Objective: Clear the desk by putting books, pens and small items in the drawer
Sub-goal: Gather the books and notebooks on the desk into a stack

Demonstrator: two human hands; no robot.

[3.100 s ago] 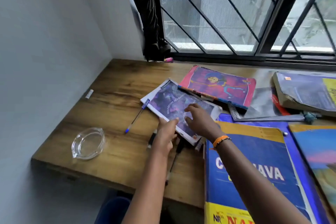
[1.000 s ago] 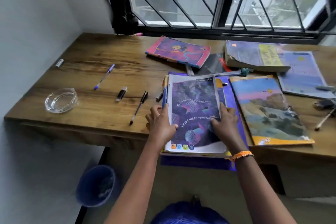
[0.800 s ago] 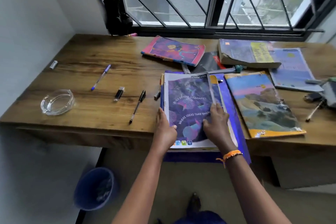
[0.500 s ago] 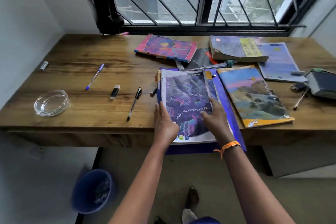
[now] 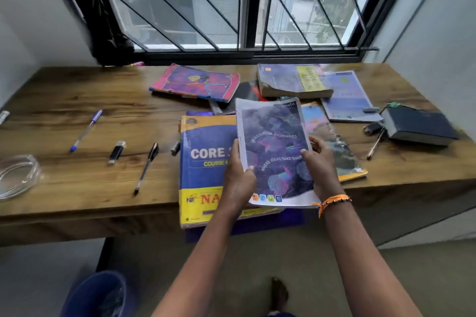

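A purple notebook (image 5: 274, 147) with a white border is lifted off the desk, tilted to the right. My left hand (image 5: 238, 175) grips its left edge and my right hand (image 5: 319, 162) grips its right edge. Under it lies a blue and yellow book (image 5: 203, 162) on a purple folder (image 5: 257, 225) that overhangs the front edge of the wooden desk (image 5: 77, 100). To the left lie a blue pen (image 5: 86, 130), a USB stick (image 5: 117, 152) and a black pen (image 5: 146, 167). No drawer is in view.
More books lie behind and right: a pink one (image 5: 195, 82), a thick worn one (image 5: 293, 80), a landscape-cover one (image 5: 334, 144), a pale blue one (image 5: 347, 96). A dark box (image 5: 419, 126), keys and a pen sit at the right. A glass ashtray (image 5: 18, 175) sits left; a blue bin (image 5: 95, 296) stands below.
Both hands have lifted the purple notebook off the blue and yellow book and shifted it right, uncovering that book's cover. Earlier the notebook was dragged from the desk's left onto the stack.
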